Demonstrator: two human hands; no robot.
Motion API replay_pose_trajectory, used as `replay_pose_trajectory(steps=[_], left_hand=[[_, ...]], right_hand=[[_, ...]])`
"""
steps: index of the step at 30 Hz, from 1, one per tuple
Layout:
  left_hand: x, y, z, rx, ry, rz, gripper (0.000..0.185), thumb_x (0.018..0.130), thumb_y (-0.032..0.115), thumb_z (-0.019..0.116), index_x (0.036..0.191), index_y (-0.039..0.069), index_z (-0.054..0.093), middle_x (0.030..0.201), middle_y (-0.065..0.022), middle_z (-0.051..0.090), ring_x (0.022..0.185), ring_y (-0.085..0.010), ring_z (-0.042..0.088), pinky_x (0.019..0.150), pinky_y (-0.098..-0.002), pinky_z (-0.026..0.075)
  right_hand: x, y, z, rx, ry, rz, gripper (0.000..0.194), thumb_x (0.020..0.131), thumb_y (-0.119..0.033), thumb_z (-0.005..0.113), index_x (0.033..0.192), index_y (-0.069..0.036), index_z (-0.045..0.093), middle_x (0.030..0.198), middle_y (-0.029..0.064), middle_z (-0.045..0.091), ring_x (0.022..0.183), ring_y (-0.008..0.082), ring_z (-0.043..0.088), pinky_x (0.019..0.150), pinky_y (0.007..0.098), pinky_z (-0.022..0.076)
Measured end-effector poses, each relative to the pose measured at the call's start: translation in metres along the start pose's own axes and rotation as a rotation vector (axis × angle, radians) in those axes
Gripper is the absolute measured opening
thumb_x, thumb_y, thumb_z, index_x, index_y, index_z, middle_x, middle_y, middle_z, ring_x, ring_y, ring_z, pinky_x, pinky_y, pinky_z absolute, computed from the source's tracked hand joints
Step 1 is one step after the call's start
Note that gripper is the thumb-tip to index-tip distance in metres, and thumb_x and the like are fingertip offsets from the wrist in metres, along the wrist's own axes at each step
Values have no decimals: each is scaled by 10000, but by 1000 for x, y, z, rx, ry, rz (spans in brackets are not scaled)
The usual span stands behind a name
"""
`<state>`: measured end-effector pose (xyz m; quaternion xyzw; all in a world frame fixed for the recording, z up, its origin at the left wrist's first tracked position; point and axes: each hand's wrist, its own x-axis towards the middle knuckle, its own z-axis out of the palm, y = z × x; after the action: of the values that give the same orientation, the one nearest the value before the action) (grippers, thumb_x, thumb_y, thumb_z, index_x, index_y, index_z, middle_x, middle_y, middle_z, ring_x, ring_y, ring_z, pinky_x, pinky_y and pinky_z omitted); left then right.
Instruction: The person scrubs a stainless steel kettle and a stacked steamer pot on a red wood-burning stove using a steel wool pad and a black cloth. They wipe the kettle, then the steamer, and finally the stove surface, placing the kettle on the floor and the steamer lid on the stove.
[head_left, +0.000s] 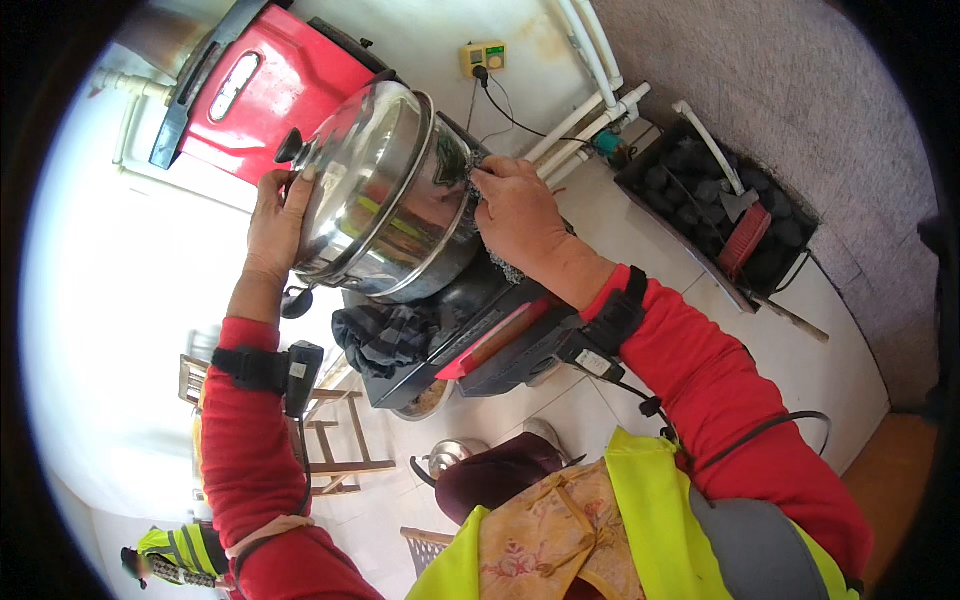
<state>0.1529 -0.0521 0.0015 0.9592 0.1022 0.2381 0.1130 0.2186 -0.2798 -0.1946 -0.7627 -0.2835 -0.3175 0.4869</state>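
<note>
A stainless steel pot with a shiny domed lid stands on a dark stove. My left hand is on the lid beside its black knob, with the thumb flat against the metal. My right hand presses a grey wiry scrubber to the pot's side wall; most of the scrubber is hidden by my fingers. More grey fuzzy material shows beneath that hand. A dark checked cloth lies bunched at the stove's edge.
A red panel stands behind the pot. On the right, a box holds coal, a red brush and a pale-handled tool. A wooden chair, a metal kettle and another person are lower left.
</note>
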Motion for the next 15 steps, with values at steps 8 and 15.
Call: replay_pose_trajectory(steps=[8,15], left_hand=[[0,0,-1,-46,-20,-10,653,877,604,579,1173,24,547,1069,-166,619,948,-245,580,871,-340,451],[3,-3,2,-65,13,25,661,880,572,579,1208,0,535,1032,-170,588,923,-248,541,855,-335,445]], right_hand=[[5,0,-8,-20,-97,31,376,743,-39,616,1116,9,636,1135,155,585,1062,371,533,919,440,461],[5,6,-9,-29,-71,-73,273,781,-82,578,1031,-18,667,1102,146,593,1025,362,547,874,453,475]])
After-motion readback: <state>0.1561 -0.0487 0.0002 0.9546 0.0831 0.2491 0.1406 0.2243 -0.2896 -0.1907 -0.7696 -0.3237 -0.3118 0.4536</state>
